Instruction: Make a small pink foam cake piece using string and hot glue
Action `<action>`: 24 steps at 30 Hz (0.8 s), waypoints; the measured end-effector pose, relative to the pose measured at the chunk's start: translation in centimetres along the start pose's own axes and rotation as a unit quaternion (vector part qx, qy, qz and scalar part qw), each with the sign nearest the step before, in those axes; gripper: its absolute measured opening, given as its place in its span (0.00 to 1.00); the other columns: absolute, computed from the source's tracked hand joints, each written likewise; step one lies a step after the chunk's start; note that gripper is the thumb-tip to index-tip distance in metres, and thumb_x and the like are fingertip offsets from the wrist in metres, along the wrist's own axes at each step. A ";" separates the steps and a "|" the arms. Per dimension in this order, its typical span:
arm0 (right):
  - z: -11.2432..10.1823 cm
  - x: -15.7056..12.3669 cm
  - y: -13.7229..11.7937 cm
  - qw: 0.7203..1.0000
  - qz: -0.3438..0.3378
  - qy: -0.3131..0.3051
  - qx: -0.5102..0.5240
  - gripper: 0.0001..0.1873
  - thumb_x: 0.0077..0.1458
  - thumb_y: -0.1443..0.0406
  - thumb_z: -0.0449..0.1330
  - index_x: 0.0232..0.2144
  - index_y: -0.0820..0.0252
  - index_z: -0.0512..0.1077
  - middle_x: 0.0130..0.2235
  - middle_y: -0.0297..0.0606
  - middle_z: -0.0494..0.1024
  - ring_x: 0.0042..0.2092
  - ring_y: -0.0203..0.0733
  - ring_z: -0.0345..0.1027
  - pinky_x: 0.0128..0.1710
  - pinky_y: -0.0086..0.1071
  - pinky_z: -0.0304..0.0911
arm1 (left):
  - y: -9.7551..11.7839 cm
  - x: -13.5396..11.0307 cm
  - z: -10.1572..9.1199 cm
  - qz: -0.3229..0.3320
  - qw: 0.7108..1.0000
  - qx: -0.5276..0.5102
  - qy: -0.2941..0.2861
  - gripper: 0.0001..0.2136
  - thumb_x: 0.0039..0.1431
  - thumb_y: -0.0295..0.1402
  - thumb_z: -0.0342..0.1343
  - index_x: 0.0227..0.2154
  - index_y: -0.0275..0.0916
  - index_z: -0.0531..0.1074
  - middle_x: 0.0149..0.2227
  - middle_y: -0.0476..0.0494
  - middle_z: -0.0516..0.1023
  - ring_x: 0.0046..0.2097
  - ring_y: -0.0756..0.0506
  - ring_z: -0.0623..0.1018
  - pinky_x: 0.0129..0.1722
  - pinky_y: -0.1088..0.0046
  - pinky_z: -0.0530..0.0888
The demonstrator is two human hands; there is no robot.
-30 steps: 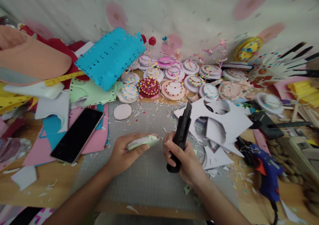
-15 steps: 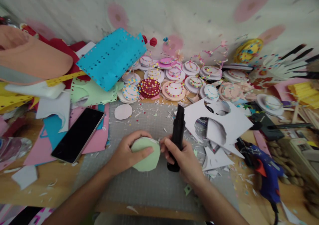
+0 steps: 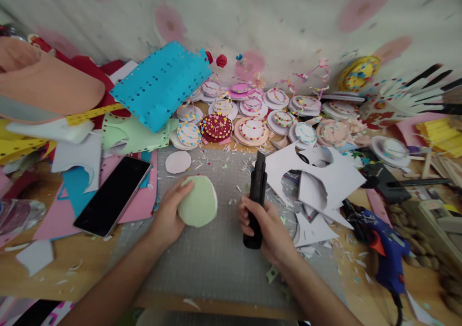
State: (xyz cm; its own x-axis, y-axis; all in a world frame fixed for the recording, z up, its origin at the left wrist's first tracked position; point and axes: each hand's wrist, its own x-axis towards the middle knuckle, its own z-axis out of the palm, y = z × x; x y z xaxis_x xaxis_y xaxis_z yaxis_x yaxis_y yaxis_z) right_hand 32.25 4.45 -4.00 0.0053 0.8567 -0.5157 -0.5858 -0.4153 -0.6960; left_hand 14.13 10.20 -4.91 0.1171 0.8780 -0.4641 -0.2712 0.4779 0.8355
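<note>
My left hand (image 3: 168, 217) grips a pale green paper disc (image 3: 198, 202) by its left edge, thumb on top. A white layer shows along the disc's right side. In my right hand (image 3: 265, 225) is what looks like a black stapler (image 3: 258, 186), held upright with the fingers wrapped round its lower half. The disc and the stapler are apart, both above the grey cutting mat (image 3: 212, 268). A small white paper circle (image 3: 178, 162) lies on the mat beyond my left hand.
White card offcuts (image 3: 317, 181) lie right of my right hand, with a blue glue gun (image 3: 388, 251) farther right. A phone (image 3: 113, 196) rests on coloured paper at left. Several decorated paper hats (image 3: 252, 129) line the back. Blue dotted paper (image 3: 162, 83) leans at back left.
My left hand has drawn the green disc leftward and a little away from me, off the right hand. The right fingers, which were near the disc's edge, are now curled round the stapler.
</note>
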 end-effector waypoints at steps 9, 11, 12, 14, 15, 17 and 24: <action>0.0 -0.1 0.7 0.996 0.027 -0.036 -0.073 0.21 0.45 0.57 0.71 0.31 0.60 0.65 0.20 0.25 0.65 0.20 0.26 0.51 0.17 0.21 0.44 | -0.2 -0.4 0.7 0.002 0.981 -0.029 -0.194 0.24 0.59 0.46 0.56 0.56 0.42 0.69 0.54 0.38 0.75 0.51 0.37 0.76 0.47 0.62 0.75; 0.0 -0.2 0.5 0.994 0.062 -0.078 -0.045 0.20 0.45 0.57 0.71 0.29 0.61 0.65 0.20 0.26 0.65 0.20 0.25 0.50 0.17 0.21 0.41 | -0.4 -0.5 0.6 0.039 0.973 -0.003 -0.228 0.29 0.56 0.51 0.57 0.59 0.46 0.65 0.59 0.37 0.70 0.51 0.37 0.75 0.46 0.63 0.76; 0.0 -0.3 0.4 0.992 0.074 -0.100 -0.036 0.20 0.45 0.57 0.71 0.29 0.61 0.65 0.21 0.27 0.66 0.20 0.25 0.50 0.17 0.21 0.41 | -0.5 -0.5 0.5 0.061 0.968 0.020 -0.242 0.32 0.54 0.53 0.59 0.60 0.47 0.64 0.60 0.36 0.69 0.52 0.37 0.75 0.45 0.64 0.76; 0.1 -0.5 0.4 0.988 0.080 -0.126 -0.035 0.19 0.48 0.56 0.69 0.29 0.60 0.65 0.23 0.30 0.70 0.20 0.25 0.50 0.17 0.21 0.40 | -0.6 -0.5 0.4 0.106 0.960 0.072 -0.249 0.36 0.49 0.53 0.62 0.60 0.47 0.63 0.60 0.35 0.68 0.52 0.37 0.74 0.45 0.65 0.75; 0.2 -0.5 0.4 0.988 0.074 -0.128 -0.047 0.19 0.49 0.55 0.67 0.30 0.60 0.65 0.23 0.31 0.71 0.19 0.25 0.50 0.17 0.22 0.41 | -0.6 -0.5 0.3 0.122 0.958 0.092 -0.242 0.36 0.47 0.52 0.64 0.59 0.46 0.63 0.59 0.34 0.69 0.53 0.37 0.74 0.46 0.65 0.75; 0.2 -0.6 0.6 0.989 0.042 -0.108 -0.088 0.18 0.52 0.53 0.65 0.32 0.60 0.65 0.21 0.30 0.71 0.18 0.26 0.51 0.18 0.23 0.43 | -0.7 -0.4 0.3 0.131 0.961 0.102 -0.220 0.36 0.47 0.47 0.67 0.59 0.47 0.63 0.56 0.36 0.70 0.54 0.37 0.73 0.48 0.64 0.74; -0.6 -0.3 0.5 0.977 -0.079 -0.037 -0.197 0.24 0.60 0.45 0.48 0.36 0.59 0.68 0.25 0.32 0.69 0.23 0.34 0.57 0.22 0.28 0.52 | -1.2 -0.1 -0.4 0.108 0.971 0.043 -0.210 0.31 0.51 0.40 0.64 0.58 0.51 0.63 0.50 0.41 0.68 0.48 0.41 0.74 0.41 0.68 0.75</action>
State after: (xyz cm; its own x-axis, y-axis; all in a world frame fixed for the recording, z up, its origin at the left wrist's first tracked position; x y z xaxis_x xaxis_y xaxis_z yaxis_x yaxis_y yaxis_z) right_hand 32.43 3.78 -4.46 0.0034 0.9337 -0.3582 -0.2257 -0.3482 -0.9098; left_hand 14.09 9.51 -5.98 0.4499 0.8837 -0.1295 -0.2535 0.2654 0.9302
